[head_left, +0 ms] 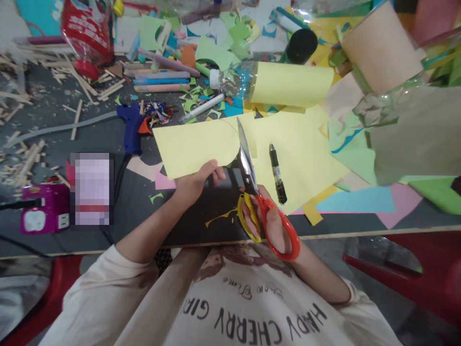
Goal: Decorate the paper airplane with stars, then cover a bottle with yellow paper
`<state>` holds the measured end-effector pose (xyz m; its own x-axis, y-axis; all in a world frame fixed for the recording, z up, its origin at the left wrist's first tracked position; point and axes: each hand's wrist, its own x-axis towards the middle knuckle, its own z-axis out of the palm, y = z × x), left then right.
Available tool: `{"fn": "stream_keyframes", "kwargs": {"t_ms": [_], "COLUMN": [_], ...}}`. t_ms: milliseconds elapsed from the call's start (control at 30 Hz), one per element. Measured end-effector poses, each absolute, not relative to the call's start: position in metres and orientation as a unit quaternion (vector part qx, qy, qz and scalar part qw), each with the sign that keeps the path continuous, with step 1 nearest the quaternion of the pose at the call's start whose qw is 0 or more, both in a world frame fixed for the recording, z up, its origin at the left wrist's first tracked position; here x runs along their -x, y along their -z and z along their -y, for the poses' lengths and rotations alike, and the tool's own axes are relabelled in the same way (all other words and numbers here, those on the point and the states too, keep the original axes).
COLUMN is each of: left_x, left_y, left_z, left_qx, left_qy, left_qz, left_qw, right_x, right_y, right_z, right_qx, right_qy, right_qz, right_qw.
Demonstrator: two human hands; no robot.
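My left hand [201,181] pinches the lower edge of a pale yellow sheet of paper [190,144], thumb on top. A curved line runs across the sheet's right end, and the paper is partly cut there. Scissors [246,179] with one red and one yellow handle loop are in my right hand [272,221], fingers through the loops. Their blades point away from me and meet the paper's right end. A black pen [277,173] lies on a larger yellow sheet [298,139] to the right. Thin yellow offcuts [223,218] lie on the dark table below the paper.
Behind the paper lie a clear bottle wrapped in yellow paper [291,84], a white marker [201,108] and several coloured pens. Left are a blue glue gun [129,127], a purple box [45,209], a red-labelled bottle [86,33] and wooden sticks [77,117]. Coloured paper covers the right.
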<state>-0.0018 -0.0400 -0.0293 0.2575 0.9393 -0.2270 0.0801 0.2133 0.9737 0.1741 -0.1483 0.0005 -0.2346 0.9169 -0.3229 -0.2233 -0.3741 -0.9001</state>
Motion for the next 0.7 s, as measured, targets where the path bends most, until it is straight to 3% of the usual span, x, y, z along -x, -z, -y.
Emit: {"fn": "stream_keyframes", "kwargs": {"t_ms": [700], "left_x": [-0.011], "left_y": [0.006], "left_z": [0.033], "left_qx": [-0.432], "left_qy": [-0.456], "left_qz": [-0.509], "left_qw": [0.588], "right_x": [-0.174], "right_y": [0.003], "right_z": [0.155], "right_qx": [0.458], "right_qy": [-0.704], "right_qz": [0.348], "right_qw": [0.418]}}
